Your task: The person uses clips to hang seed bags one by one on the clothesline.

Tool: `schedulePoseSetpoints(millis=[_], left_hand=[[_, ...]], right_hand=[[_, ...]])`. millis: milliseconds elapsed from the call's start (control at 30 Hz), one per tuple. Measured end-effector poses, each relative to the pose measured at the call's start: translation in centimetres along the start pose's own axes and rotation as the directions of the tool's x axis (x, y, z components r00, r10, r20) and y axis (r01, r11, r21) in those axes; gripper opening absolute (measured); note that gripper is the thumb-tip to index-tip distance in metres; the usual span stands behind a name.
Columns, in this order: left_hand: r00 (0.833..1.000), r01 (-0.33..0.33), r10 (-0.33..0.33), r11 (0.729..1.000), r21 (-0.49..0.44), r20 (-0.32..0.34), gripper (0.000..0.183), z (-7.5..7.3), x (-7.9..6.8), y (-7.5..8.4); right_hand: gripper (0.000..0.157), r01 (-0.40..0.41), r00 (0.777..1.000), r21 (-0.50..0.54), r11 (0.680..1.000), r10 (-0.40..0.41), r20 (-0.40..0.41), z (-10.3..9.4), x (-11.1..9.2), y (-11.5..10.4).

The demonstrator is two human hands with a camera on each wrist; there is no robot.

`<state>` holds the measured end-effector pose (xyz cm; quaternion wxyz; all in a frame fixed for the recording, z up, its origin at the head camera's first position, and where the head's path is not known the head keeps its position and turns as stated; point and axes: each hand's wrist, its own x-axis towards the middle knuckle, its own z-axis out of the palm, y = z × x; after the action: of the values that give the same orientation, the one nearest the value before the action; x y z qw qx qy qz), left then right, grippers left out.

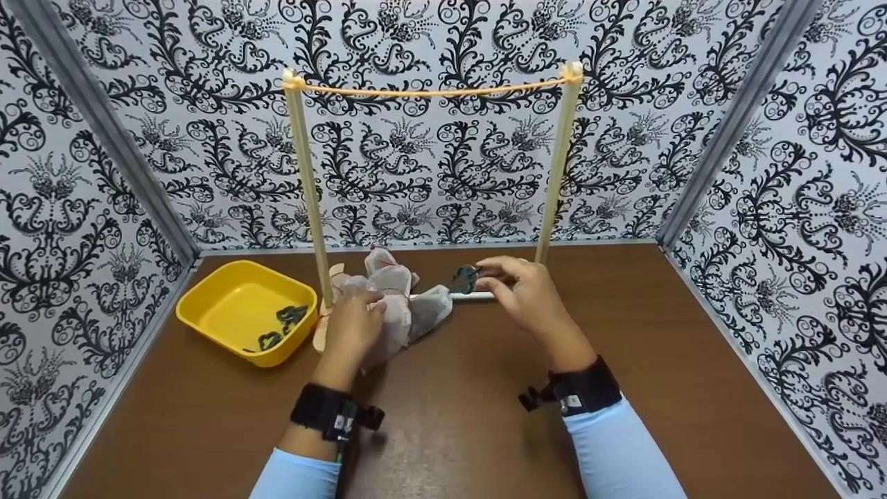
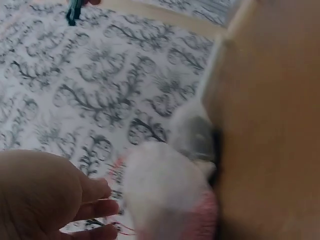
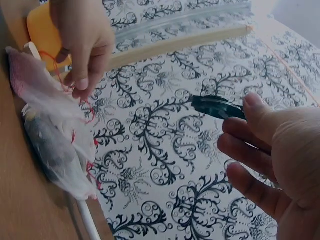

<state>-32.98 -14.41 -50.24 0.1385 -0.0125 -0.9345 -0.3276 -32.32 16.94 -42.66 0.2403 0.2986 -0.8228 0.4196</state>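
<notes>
In the head view my right hand (image 1: 527, 291) pinches a dark green clothes peg (image 1: 463, 278) between thumb and index finger, above the table. The peg (image 3: 217, 106) points away from the fingertips in the right wrist view, where the other fingers spread loosely. My left hand (image 1: 355, 322) is over several sheer white drawstring pouches (image 1: 398, 312) heaped by the left post. Its fingers (image 2: 95, 209) reach loosely beside a pouch (image 2: 165, 185). Thin red strings (image 3: 90, 112) lie close to the left fingertips. One pouch (image 3: 52, 145) has something dark inside.
A yellow basin (image 1: 229, 281) with several dark green pegs (image 1: 291, 315) stands at the left. Two wooden posts (image 1: 310, 187) hold an orange cord (image 1: 436, 92) between their tops. A white rod (image 1: 475, 296) runs low between them. Patterned walls enclose the brown table (image 1: 471, 430).
</notes>
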Motion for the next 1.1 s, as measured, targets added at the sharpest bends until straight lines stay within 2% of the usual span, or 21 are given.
schedulePoseSetpoints(millis=[200, 300, 433, 600, 667, 767, 900, 967, 1000, 1100], left_hand=[[1.000, -0.016, 0.016, 1.000, 0.025, -0.009, 0.028, 1.7, 0.3, -1.3], [1.000, 0.000, 0.000, 1.000, 0.018, -0.001, 0.026, 1.7, 0.4, -1.2], [1.000, 0.007, -0.007, 1.000, 0.003, -0.005, 0.022, 0.7, 0.3, -0.8], [1.000, 0.006, -0.008, 0.998, -0.065, -0.019, 0.019, -2.0, -0.2, 0.8], [0.998, -0.008, 0.002, 0.993, -0.118, -0.055, 0.018, -3.3, -0.5, 1.4], [0.989, -0.044, 0.016, 0.980, -0.194, -0.144, 0.015, -5.3, -0.8, 2.7], [0.952, -0.108, 0.030, 0.964, -0.242, -0.305, 0.014, -7.8, -0.2, 4.8], [0.931, -0.139, 0.042, 0.960, -0.244, -0.363, 0.014, -9.1, 0.5, 5.9], [0.920, -0.156, 0.052, 0.958, -0.242, -0.388, 0.014, -9.6, 1.0, 6.3], [0.907, -0.181, 0.067, 0.953, -0.242, -0.415, 0.016, -11.5, 2.6, 7.8]], right_hand=[[0.016, -0.107, 0.993, 0.082, 0.991, 0.111, -0.048, 0.1, 0.1, 0.8], [0.012, -0.139, 0.988, 0.093, 0.986, 0.145, -0.062, 0.0, 0.1, 1.1], [0.010, -0.169, 0.982, 0.098, 0.981, 0.176, -0.066, -0.2, 0.0, 1.2], [0.011, -0.201, 0.977, 0.121, 0.972, 0.208, -0.051, -0.5, -0.2, 1.1], [0.013, -0.204, 0.976, 0.136, 0.970, 0.212, -0.051, -0.3, -0.2, 1.2], [0.013, -0.208, 0.973, 0.189, 0.960, 0.223, -0.059, -0.1, -0.1, 1.2], [0.007, -0.203, 0.969, 0.264, 0.943, 0.233, -0.087, -0.1, 0.1, 1.1], [0.006, -0.196, 0.967, 0.283, 0.939, 0.233, -0.104, -0.3, 0.2, 0.8], [0.006, -0.193, 0.966, 0.293, 0.936, 0.234, -0.113, -0.4, 0.3, 0.7], [0.004, -0.181, 0.962, 0.314, 0.932, 0.233, -0.139, -0.7, 1.1, 0.2]])
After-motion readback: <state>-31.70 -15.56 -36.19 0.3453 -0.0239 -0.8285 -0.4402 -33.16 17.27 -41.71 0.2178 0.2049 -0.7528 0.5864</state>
